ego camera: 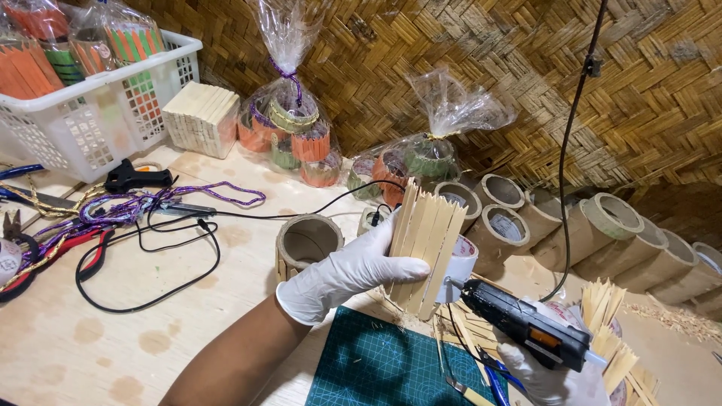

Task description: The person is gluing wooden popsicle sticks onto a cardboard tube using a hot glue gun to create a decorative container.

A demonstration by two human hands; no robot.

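A woven bamboo wall (pixel 466 60) of tan and brown strips in a diagonal weave fills the far side of the scene, lit evenly and warmly, darkening toward the far right. A thin dark cord (pixel 575 128) hangs down in front of it on the right. Below runs a pale plywood table (pixel 113 331), its surface marked with faint round stains; it spreads from the near left to the foot of the wall. At the near right the tabletop shows wood shavings (pixel 681 316) scattered along its edge. No window or floor is in view.
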